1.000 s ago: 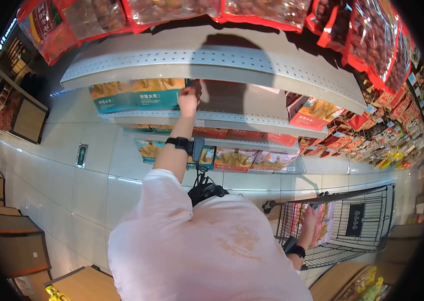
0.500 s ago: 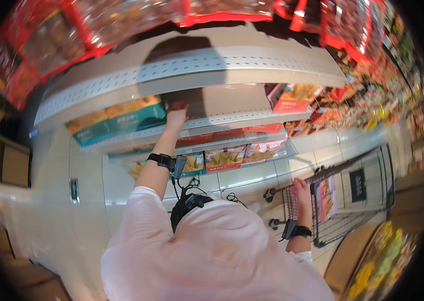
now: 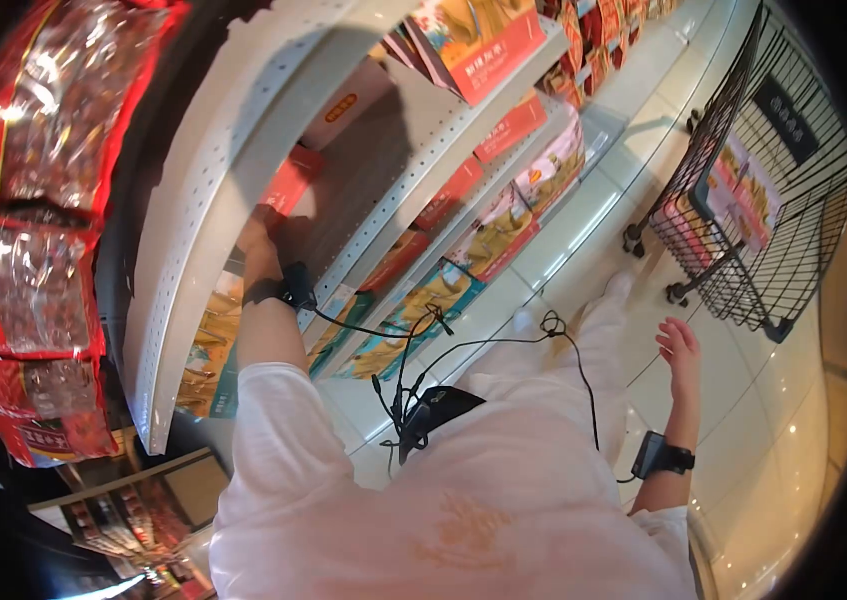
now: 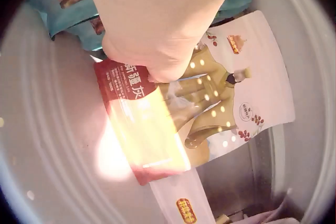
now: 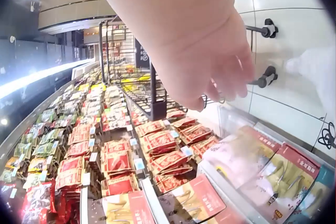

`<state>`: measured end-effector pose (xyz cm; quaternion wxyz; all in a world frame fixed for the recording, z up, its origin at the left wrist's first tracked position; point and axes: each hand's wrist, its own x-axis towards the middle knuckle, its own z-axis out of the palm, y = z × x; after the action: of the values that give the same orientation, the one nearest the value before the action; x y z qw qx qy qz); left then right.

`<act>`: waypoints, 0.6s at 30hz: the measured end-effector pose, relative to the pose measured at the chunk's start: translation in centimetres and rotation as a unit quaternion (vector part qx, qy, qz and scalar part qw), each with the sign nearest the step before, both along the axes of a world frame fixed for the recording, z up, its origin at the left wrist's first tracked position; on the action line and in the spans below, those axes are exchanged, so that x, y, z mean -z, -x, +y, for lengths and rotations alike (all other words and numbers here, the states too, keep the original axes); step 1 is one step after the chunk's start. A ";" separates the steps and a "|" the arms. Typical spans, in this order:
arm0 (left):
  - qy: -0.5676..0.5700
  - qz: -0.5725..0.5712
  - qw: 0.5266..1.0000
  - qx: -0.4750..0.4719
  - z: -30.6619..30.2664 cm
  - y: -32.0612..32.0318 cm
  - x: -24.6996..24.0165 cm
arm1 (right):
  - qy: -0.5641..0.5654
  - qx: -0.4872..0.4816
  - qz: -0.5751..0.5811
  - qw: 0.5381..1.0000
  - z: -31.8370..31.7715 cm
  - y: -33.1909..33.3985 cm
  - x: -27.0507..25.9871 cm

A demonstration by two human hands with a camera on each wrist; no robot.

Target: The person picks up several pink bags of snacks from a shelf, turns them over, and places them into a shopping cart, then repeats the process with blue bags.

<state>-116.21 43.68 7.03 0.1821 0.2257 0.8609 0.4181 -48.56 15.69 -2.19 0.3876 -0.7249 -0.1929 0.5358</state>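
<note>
My left hand [image 3: 259, 240] reaches in between two shelf boards and holds a red-and-white bag of dried jujubes [image 4: 247, 85]. In the left wrist view the thumb lies over the bag's printed front, and the other fingers are hidden. A white bag [image 4: 184, 203] with a small red logo shows below it. Teal bags [image 4: 68, 8] stand by the wrist. Low at my side hangs my right hand [image 3: 680, 345], fingers loosely bent and holding nothing; in the right wrist view it overlaps the shopping cart [image 5: 157, 109].
The perforated upper shelf edge [image 3: 193, 220] runs just above my left forearm. Red bags of dates [image 3: 28, 275] line the left. Lower shelves hold more jujube bags [image 3: 498, 230]. The cart's corner [image 3: 775, 328] stands at right, packages inside. Black cables [image 3: 483, 342] cross my front.
My view has turned, so the shelves now slant. The left hand has moved from beside the teal bags to a red-and-white bag. My right hand now hangs apart from the cart.
</note>
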 end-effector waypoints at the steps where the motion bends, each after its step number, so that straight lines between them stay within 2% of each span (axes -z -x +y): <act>1: -0.011 0.018 1.000 0.004 0.3 0.7 0.6 | 0.011 0.003 0.011 1.000 -1.0 -0.4 1.0; 2: -0.021 0.035 0.999 0.007 0.6 1.7 1.4 | 0.022 0.021 0.014 0.999 -2.1 -0.7 1.9; 4: -0.043 -0.038 0.996 -0.063 1.2 2.1 1.3 | 0.039 0.041 0.027 0.998 -3.6 -0.7 3.4; 6: -0.047 -0.022 0.998 -0.037 0.9 0.4 0.5 | 0.060 0.056 0.013 0.997 -4.6 -0.6 4.3; 8: -0.023 0.054 0.994 -0.095 0.6 -1.1 0.1 | 0.066 0.063 0.019 0.996 -5.2 -0.3 4.9; 12: -0.081 0.039 0.990 -0.112 0.3 -0.3 1.2 | 0.058 0.040 0.013 0.997 -5.6 -0.3 4.7; 14: -0.057 0.121 0.980 -0.149 -0.1 -0.5 1.5 | 0.052 0.036 0.005 0.998 -6.0 -0.1 4.1; 15: -0.060 0.117 0.980 -0.150 -0.1 0.7 2.5 | 0.042 0.027 0.013 0.999 -6.1 -0.1 4.2; 17: -0.217 0.032 0.975 -0.026 0.3 3.2 5.6 | 0.016 0.015 0.023 0.999 -5.7 0.5 3.9; 18: -0.221 0.028 0.975 -0.022 -0.3 0.6 4.9 | 0.012 0.020 0.020 1.000 -5.6 0.9 3.9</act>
<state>-116.84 43.41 2.11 0.0942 0.2527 0.7565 0.5958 -49.43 10.11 -6.06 0.3933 -0.7223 -0.1642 0.5447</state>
